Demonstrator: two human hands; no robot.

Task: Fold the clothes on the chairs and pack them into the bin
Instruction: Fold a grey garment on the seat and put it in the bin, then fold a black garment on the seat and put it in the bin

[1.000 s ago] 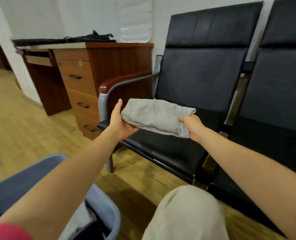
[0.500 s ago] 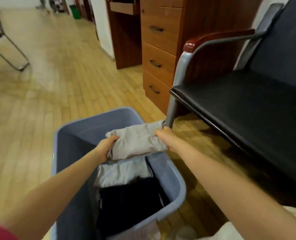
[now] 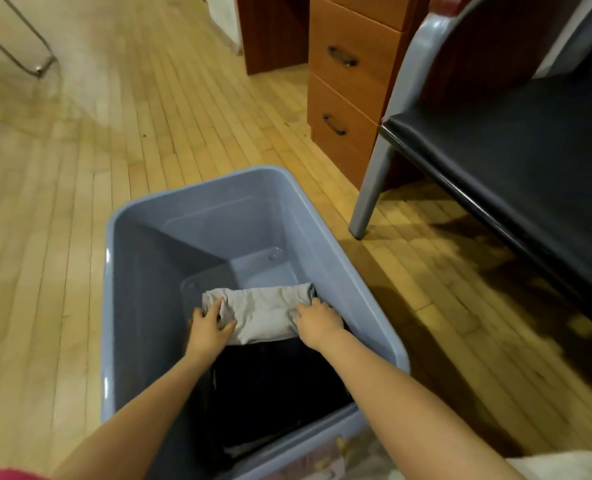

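Both hands in bin point(image 3: 132, 244) | left hand point(image 3: 208, 328), right hand point(image 3: 317, 322) grip folded grey garment point(image 3: 261, 315)

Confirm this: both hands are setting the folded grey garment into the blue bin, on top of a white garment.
Not white. The head view shows both hands, left hand and right hand, setting the folded grey garment into the blue bin beside a black garment.

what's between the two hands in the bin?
The folded grey garment spans the gap between left hand and right hand, inside the bin, seen in the head view.
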